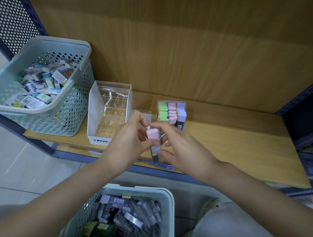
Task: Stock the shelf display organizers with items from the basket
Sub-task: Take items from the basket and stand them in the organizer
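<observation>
The two hands met over the front edge of the shelf (243,143), and the grip was a shared one: the left hand (130,135) pinched the pink eraser (153,134) between curled fingers and thumb, while the right hand (179,147) laid its forefinger on that eraser's top edge and, as far as could be made out, pressed its thumb against a lavender eraser (155,150) held just beneath. Exactly which fingers bore the lavender one could not be told. Just beyond the grip and slightly to its right stood the pastel organizer (172,112), its green, pink and purple rows nearly full. Beyond and to the left of the grip stood the clear MONO organizer (108,111), its slots bare. The source basket (167,195) sat below the wrists, near the person, and a second basket (39,84) of boxed erasers lay well off to the left. The step in hand seemed to be sorting the pair by colour before placing. To do it well, the hands should part cleanly with one eraser each, turn each upright to match its row, and slide the pink into the middle row and the lavender into the right one without tipping their neighbours.
</observation>
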`<action>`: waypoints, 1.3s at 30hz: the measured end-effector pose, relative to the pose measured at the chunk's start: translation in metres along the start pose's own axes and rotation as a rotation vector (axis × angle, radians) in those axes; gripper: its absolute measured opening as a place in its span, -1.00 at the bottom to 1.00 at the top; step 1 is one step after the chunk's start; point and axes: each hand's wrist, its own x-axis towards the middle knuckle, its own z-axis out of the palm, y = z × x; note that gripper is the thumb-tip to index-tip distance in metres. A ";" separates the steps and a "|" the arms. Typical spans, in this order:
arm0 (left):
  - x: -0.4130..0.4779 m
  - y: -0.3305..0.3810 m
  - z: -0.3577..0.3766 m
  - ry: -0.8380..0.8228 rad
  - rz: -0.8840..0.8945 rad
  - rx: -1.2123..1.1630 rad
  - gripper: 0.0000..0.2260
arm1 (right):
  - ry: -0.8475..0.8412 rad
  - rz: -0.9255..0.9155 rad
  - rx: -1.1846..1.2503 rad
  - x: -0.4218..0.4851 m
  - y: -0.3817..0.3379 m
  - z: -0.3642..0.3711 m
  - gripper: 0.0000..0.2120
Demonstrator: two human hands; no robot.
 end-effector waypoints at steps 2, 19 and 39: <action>0.000 0.006 0.004 0.005 0.019 -0.062 -0.63 | 0.064 -0.007 -0.008 -0.004 0.003 -0.001 -0.51; 0.090 -0.037 0.044 -0.135 0.288 0.423 -0.69 | 0.319 0.147 -0.165 0.037 0.076 -0.024 -0.86; 0.098 -0.053 0.058 -0.115 0.327 0.443 -0.67 | 0.307 -0.029 -0.578 0.063 0.100 0.006 -0.75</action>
